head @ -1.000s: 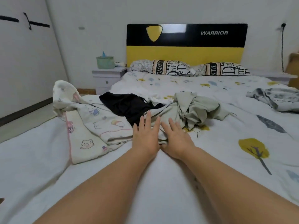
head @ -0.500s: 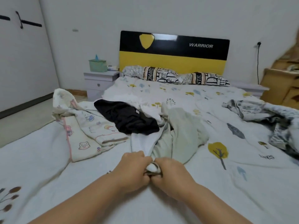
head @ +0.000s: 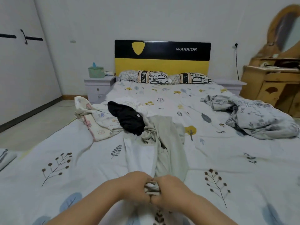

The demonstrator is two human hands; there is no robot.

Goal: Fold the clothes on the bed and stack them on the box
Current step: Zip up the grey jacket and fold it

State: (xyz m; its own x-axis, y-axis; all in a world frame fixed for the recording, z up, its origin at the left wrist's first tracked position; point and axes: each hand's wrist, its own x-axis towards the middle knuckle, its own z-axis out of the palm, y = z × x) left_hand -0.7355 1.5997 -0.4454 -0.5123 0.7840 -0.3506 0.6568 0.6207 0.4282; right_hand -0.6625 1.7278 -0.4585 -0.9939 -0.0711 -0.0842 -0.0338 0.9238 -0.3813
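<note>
Fingers curled tight: left hand [head: 136,187] and right hand [head: 168,189] bunch one end of the pale green garment [head: 165,143], apparently its hem, trailing toward twelve o'clock across the bed [head: 81,159], ready to spread flat.

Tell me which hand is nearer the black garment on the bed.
Left, narrowly. The left hand lies almost straight below the black garment; the right hand sits further to the right. Both grip the pale green garment, well short of it.
</note>
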